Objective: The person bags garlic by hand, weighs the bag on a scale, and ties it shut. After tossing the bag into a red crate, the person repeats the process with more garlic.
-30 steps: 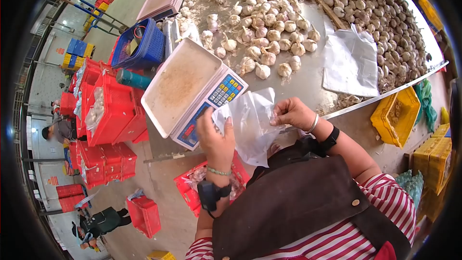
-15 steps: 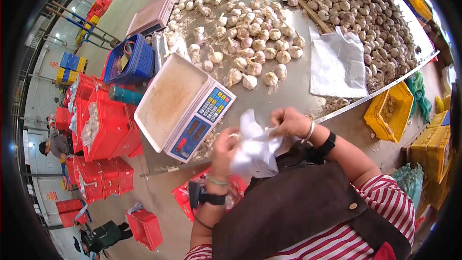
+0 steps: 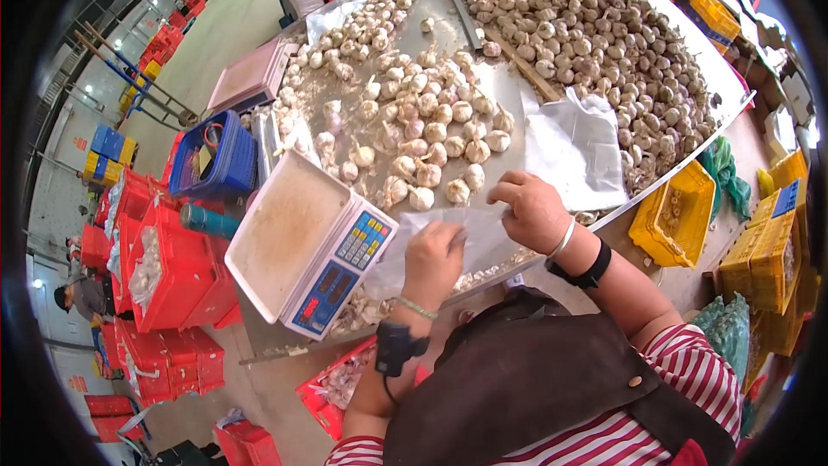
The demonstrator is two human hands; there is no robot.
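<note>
A white plastic bag (image 3: 487,246) is spread flat near the table's front edge, in front of the loose garlic. My left hand (image 3: 434,263) grips the bag's left part, its fingers curled together. My right hand (image 3: 536,213) pinches the bag's upper right edge between thumb and fingers. Just left of my left hand stands a digital scale (image 3: 297,242) with a bare pan. A pile of garlic bulbs (image 3: 431,125) lies beyond both hands. More white bags (image 3: 573,155) rest on the table to the right of that pile.
A large garlic heap (image 3: 595,43) covers the back right behind a wooden strip (image 3: 526,67). Red crates (image 3: 181,276) and a blue basket (image 3: 216,160) stand at the left, a yellow crate (image 3: 673,216) at the right. A person (image 3: 82,293) is at far left.
The bag, bunched up between my hands before, is now spread out on the table. Both hands have moved forward over the table edge. The view has shifted slightly.
</note>
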